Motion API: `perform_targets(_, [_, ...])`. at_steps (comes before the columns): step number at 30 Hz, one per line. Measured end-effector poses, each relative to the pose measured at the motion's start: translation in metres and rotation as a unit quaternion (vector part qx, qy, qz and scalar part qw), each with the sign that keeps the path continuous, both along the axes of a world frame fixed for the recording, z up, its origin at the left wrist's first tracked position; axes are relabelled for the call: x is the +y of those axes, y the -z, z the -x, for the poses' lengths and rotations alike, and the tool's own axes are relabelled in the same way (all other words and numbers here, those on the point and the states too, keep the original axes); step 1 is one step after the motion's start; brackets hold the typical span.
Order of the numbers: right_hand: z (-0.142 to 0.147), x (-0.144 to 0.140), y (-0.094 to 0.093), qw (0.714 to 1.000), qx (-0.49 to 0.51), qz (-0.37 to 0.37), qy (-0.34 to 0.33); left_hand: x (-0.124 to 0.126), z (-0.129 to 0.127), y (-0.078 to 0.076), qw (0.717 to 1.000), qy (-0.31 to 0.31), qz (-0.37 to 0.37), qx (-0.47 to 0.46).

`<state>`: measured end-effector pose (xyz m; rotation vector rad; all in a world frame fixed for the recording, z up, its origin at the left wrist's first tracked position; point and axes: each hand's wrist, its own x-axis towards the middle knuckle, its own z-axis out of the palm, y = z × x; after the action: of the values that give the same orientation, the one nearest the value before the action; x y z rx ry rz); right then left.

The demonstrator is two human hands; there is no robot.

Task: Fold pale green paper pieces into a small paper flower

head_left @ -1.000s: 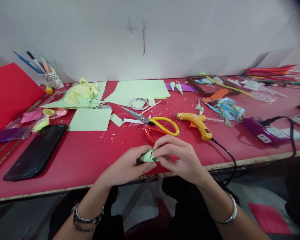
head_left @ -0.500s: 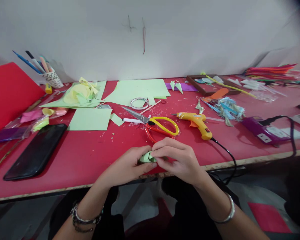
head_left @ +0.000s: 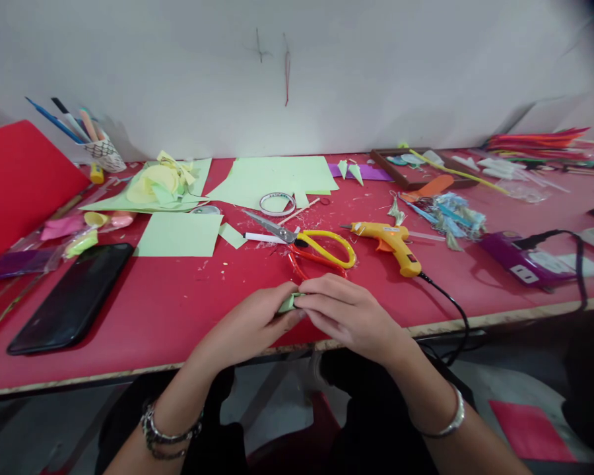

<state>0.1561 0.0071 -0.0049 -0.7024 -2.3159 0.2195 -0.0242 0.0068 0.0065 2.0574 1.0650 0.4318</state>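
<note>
Between both hands, above the front edge of the red table, is a small folded piece of light green paper (head_left: pixel 288 303), mostly hidden by fingers. My left hand (head_left: pixel 257 323) pinches it between thumb and fingers from the left. My right hand (head_left: pixel 349 313) is closed on its right side, fingertips pressed against it. Just beyond the hands lie scissors (head_left: pixel 327 247) with one yellow and one red handle. A white pen with a black tip (head_left: pixel 264 238) lies under their blades. To the right rests a yellow glue gun (head_left: pixel 393 244).
A black phone (head_left: pixel 74 300) lies at the left, near a green paper sheet (head_left: pixel 181 234). Further back are a tape roll (head_left: pixel 277 204), larger green sheets (head_left: pixel 282 173) and two small green paper cones (head_left: pixel 355 173). A purple power strip (head_left: pixel 515 257) with a cable stands right.
My right hand's fingers have closed further over the green paper, so less of it shows. My left fingers have shifted slightly around it. The things on the table lie as before.
</note>
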Motion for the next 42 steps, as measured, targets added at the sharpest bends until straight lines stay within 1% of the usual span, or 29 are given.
perform_targets(4, [0.004, 0.000, 0.002, 0.997, 0.074, 0.007, -0.004, 0.000, 0.001, -0.003, 1.000, 0.001, 0.003, -0.010])
perform_targets(9, [0.009, -0.002, 0.003, 0.986, 0.153, 0.060, 0.013, 0.000, 0.002, -0.006, 0.998, 0.006, 0.023, -0.053])
perform_targets(12, [0.011, -0.003, 0.001, 0.979, 0.175, 0.096, 0.034, -0.001, 0.002, -0.007, 0.996, 0.008, 0.035, -0.079])
perform_targets(15, [0.012, -0.003, -0.002, 0.974, 0.186, 0.125, 0.039, -0.001, 0.003, -0.007, 0.997, 0.006, 0.028, -0.078])
perform_targets(20, [0.012, -0.003, -0.003, 0.972, 0.197, 0.125, 0.026, -0.001, 0.004, -0.008, 0.999, 0.006, 0.015, -0.044])
perform_targets(27, [0.006, -0.004, -0.003, 0.983, 0.154, 0.098, -0.016, -0.001, 0.005, -0.009, 0.999, 0.013, 0.035, -0.038])
perform_targets(32, [0.005, -0.005, -0.004, 0.991, 0.110, 0.072, -0.032, 0.001, 0.005, -0.006, 0.998, 0.019, 0.045, -0.029])
perform_targets(37, [0.005, -0.006, -0.002, 0.999, 0.027, 0.030, -0.003, 0.002, 0.004, -0.001, 1.000, 0.023, 0.010, -0.011])
perform_targets(42, [0.006, -0.006, 0.000, 0.999, -0.033, 0.001, 0.043, 0.001, 0.002, 0.004, 0.999, 0.022, -0.023, 0.002])
